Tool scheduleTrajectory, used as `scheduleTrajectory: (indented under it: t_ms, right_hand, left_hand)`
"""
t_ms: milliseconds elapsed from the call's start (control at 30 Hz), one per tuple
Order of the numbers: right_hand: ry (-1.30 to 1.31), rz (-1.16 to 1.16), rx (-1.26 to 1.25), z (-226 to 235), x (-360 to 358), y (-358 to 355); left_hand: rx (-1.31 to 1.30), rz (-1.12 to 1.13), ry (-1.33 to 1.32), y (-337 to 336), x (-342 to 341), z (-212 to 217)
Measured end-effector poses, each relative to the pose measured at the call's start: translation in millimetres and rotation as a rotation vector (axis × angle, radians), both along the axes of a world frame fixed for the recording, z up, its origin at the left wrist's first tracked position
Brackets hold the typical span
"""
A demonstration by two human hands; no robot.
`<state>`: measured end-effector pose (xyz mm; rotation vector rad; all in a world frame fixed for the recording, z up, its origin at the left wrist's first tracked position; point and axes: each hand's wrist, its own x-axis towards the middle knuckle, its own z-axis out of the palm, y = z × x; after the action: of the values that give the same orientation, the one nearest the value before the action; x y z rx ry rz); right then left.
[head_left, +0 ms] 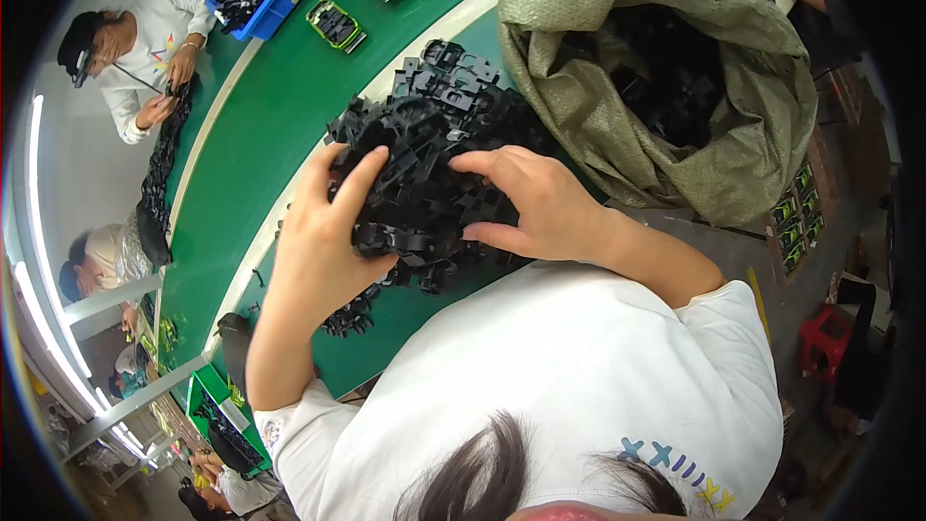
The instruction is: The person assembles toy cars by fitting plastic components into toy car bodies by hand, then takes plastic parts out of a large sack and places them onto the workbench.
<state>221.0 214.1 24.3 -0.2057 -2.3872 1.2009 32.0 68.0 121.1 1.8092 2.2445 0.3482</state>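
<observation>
A large heap of black plastic parts (424, 150) lies on the green table in front of me, the pieces tangled together. My left hand (333, 212) rests against the heap's left side, fingers spread and curved over the pieces, thumb toward me. From the right, my right hand (545, 203) reaches into the same heap with thumb and forefinger apart. Both hands are open and touch the parts, with part of the heap between them. Some fingertips are hidden among the pieces. No single part stands out in either hand.
An olive woven sack (781, 125) of black parts stands open at the right. A blue bin (253, 31) of black parts is at the far left, near green-and-black assemblies (335, 25) on the green conveyor belt (231, 150). A co-worker (159, 43) handles parts across it. A red stool (823, 340) stands right.
</observation>
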Motion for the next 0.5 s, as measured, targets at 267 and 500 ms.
scheduleTrajectory:
  t_ms: [267, 500]
  right_hand:
    - [-0.141, 0.007, 0.105, 1.2, 3.6, 8.4]
    - [-0.161, -0.027, -0.031, 0.8, 23.0, 9.3]
  left_hand:
    - [-0.092, 0.029, 0.027, -17.5, -0.4, -39.7]
    - [-0.141, -0.017, 0.003, -12.2, 6.1, -30.2]
